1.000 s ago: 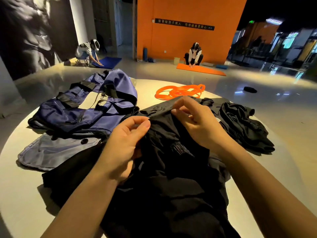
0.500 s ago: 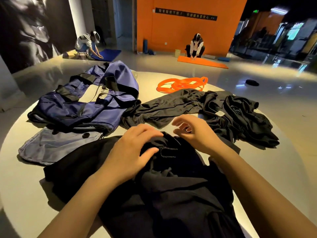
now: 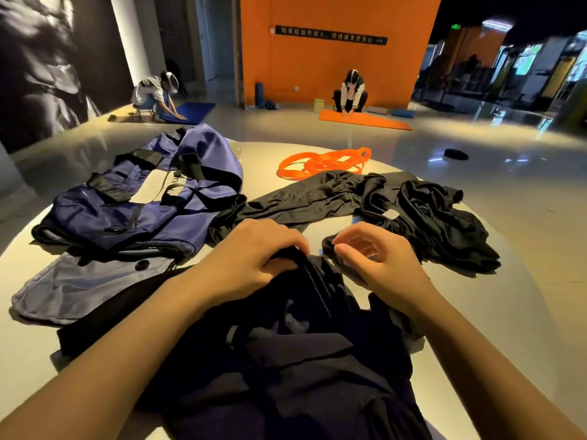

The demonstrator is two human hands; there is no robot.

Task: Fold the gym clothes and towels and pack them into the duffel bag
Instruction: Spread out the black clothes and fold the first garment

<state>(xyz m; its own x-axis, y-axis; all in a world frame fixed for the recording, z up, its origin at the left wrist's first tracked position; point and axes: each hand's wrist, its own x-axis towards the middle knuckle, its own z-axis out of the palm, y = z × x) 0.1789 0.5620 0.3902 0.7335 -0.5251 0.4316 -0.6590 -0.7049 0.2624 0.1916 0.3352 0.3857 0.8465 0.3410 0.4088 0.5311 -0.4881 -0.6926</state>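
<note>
Now — both hands (image 3: 254, 258) on black garment (image 3: 305, 354)

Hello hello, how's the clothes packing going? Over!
Left hand grips the dark garment, right hand pinches its edge. Duffel bag lies flat, nothing seen packed. More black clothes and orange bands wait beyond.

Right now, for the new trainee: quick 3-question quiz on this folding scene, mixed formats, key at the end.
1. True or false: the blue duffel bag already holds folded clothes.
2. Which hands grip the dark garment? A) left only B) right only C) both
3. Fill in: the orange bands lie on the ___.

Key: 1 false, it lies flat and slack. 2 C, the left hand and right hand both pinch its near edge. 3 table.
</note>
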